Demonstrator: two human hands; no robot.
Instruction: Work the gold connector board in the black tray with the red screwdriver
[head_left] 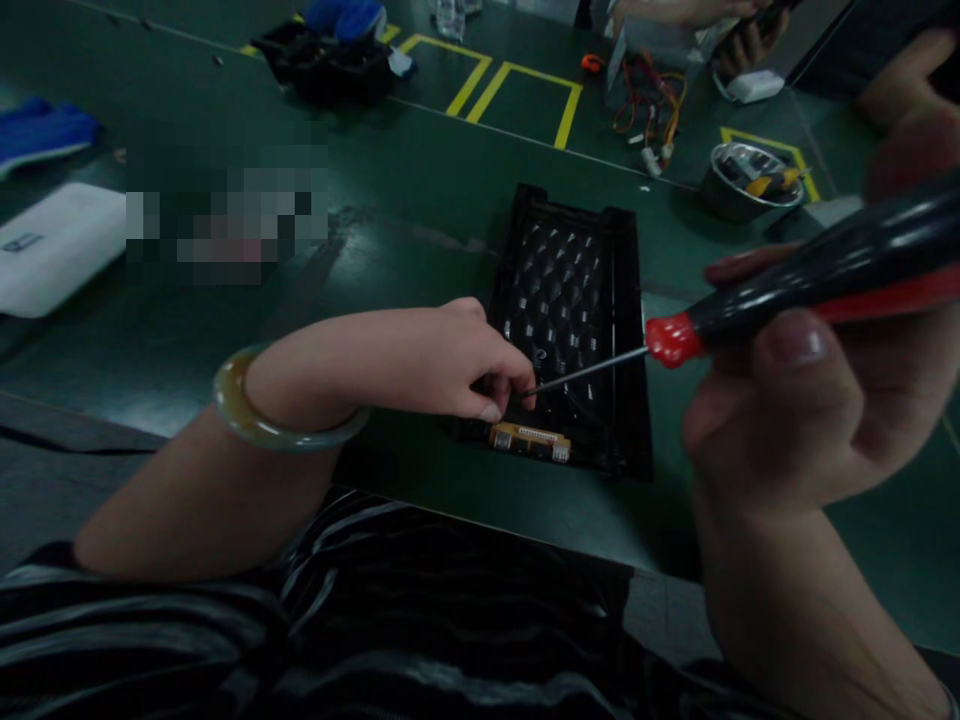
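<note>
A screwdriver with a black and red handle is gripped in my right hand, its thin metal shaft pointing left and down. The tip of the shaft meets the fingers of my left hand, which are pinched together; whatever lies between them is too small or hidden to name. Both hands are over a black plastic panel with a bumpy diamond pattern, lying flat on the green table. At the panel's near end sits a small orange-yellow circuit board with connectors, just below my left fingertips.
A metal bowl of parts and a metal box with coloured cables stand at the back right, near other people's hands. A white box and blue gloves lie left. A black tray is behind. Yellow tape marks the table.
</note>
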